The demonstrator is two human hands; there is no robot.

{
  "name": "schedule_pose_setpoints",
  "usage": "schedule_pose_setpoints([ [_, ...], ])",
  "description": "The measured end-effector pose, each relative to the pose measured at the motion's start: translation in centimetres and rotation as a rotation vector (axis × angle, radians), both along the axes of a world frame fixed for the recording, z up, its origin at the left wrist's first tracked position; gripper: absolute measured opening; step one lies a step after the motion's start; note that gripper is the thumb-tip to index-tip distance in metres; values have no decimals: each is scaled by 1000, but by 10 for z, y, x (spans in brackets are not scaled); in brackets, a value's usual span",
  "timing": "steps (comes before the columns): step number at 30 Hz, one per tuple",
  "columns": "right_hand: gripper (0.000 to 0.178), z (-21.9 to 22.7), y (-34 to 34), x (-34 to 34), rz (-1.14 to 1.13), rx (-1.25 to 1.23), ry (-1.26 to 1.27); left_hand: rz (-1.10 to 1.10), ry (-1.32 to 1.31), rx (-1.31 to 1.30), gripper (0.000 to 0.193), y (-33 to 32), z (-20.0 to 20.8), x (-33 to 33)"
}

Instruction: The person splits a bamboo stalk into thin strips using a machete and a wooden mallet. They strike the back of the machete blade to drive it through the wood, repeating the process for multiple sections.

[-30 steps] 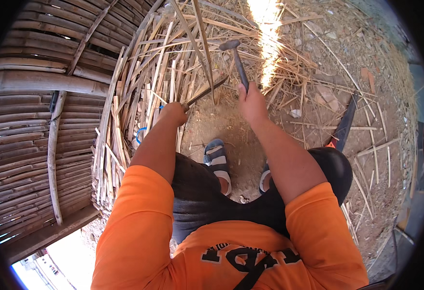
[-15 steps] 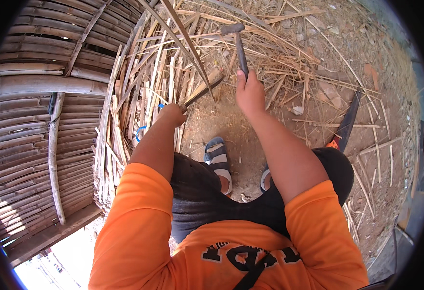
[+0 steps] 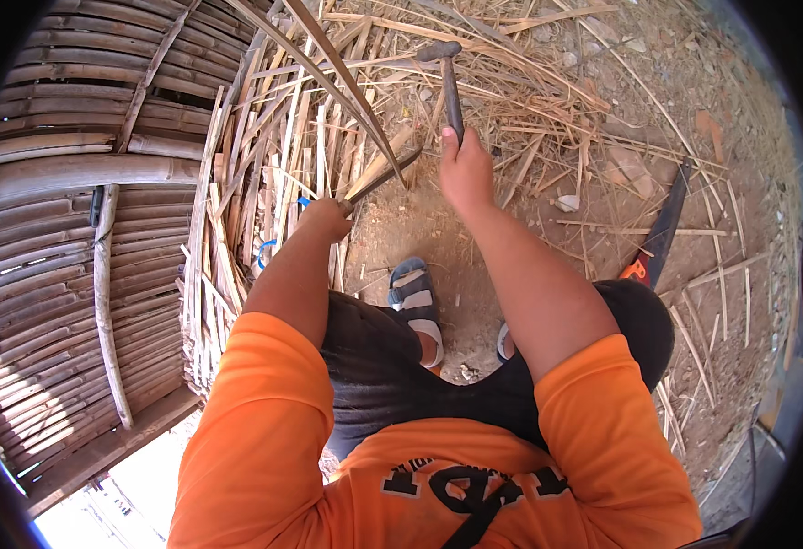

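Note:
My left hand (image 3: 326, 220) is closed around the handle end of a machete-like knife (image 3: 385, 176), its dark blade pointing up and to the right. The blade crosses the lower end of a long bamboo piece (image 3: 351, 102), whose two halves spread apart toward the top edge and meet near the blade. Whether the blade sits in the split or only against it, I cannot tell. To the right, my right hand (image 3: 466, 174) grips a hammer (image 3: 452, 87) by its dark handle. The hammer's head is up and away from the blade, touching nothing I can see.
A pile of split bamboo strips (image 3: 205, 265) lies along the slatted bamboo wall (image 3: 40, 274) on the left. More strips and straw cover the ground ahead. An orange-handled saw (image 3: 667, 220) lies near my right knee. My sandalled foot (image 3: 412, 297) stands between my arms.
The hammer and my right hand have shifted slightly left. The upper ends of the bamboo halves have swung a little left. My left hand keeps its grip on the knife.

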State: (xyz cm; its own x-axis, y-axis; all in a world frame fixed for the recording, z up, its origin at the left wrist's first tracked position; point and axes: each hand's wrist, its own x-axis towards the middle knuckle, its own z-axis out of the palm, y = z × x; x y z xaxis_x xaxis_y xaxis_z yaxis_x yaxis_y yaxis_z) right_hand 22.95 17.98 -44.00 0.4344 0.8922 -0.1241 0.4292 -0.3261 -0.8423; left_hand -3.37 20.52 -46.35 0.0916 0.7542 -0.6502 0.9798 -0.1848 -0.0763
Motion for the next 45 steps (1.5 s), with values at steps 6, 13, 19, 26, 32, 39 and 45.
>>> schedule_pose_setpoints([
  [6,48,-100,-62,-4,552,-560,-240,-292,276,-225,40,-6,-20,-4],
  [13,48,-68,-28,17,370,-521,-11,-270,148,-164,45,3,-34,-12],
  [19,54,-62,-26,35,4,-421,142,-200,175,-194,53,6,-32,-8],
  [26,58,-80,-21,65,-582,-376,361,-35,53,-53,59,12,16,14],
  [32,60,-15,-30,94,-978,-272,822,97,-64,14,62,15,50,14],
  [39,65,-34,-26,124,-1234,-422,177,366,-368,42,76,26,59,-9],
  [45,70,-9,-35,22,196,-269,401,580,-682,78,54,11,90,22],
])
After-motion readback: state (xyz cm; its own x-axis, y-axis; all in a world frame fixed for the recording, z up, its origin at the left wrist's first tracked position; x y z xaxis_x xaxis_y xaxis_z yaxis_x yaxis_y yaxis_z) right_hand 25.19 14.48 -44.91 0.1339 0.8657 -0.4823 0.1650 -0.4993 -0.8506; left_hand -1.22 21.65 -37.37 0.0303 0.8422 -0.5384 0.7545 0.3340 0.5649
